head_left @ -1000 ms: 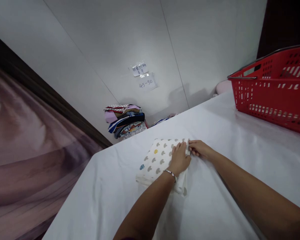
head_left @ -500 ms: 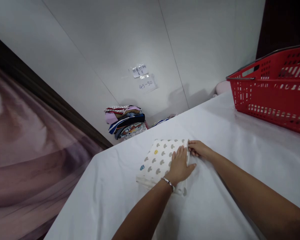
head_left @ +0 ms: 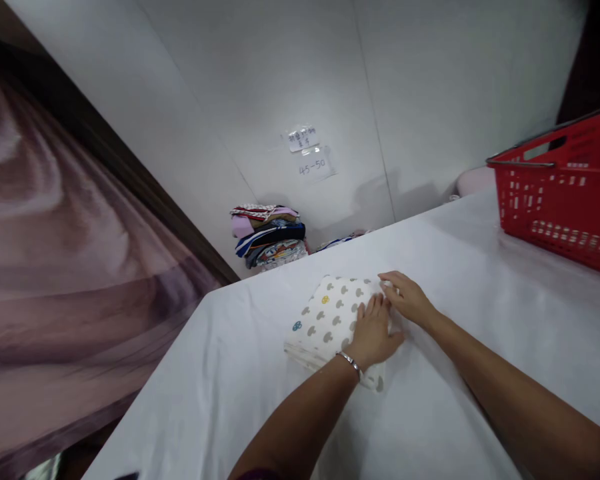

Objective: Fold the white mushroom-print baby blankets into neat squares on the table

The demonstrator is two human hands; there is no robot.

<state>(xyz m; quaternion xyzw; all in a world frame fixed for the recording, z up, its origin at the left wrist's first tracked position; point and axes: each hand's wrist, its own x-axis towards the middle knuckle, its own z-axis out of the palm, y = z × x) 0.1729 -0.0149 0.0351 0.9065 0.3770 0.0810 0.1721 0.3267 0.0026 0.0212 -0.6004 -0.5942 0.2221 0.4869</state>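
Note:
A folded white cloth (head_left: pixel 330 313) printed with grey, yellow and blue mouse-head shapes lies on the white-covered table (head_left: pixel 460 373). My left hand (head_left: pixel 375 330), a bracelet on its wrist, lies flat on the cloth's right part with fingers stretched out. My right hand (head_left: pixel 407 297) rests at the cloth's far right corner, fingers extended and touching the edge.
A stack of folded colourful clothes (head_left: pixel 269 235) sits beyond the table's far edge by the wall. A red plastic basket (head_left: pixel 565 193) stands at the right on the table. Two paper labels (head_left: pixel 310 152) hang on the wall. A mauve curtain (head_left: pixel 55 267) fills the left.
The view has shifted, so everything sits further right and the basket is partly out of frame. My right hand has opened from a pinch at the corner. My left hand slid back slightly.

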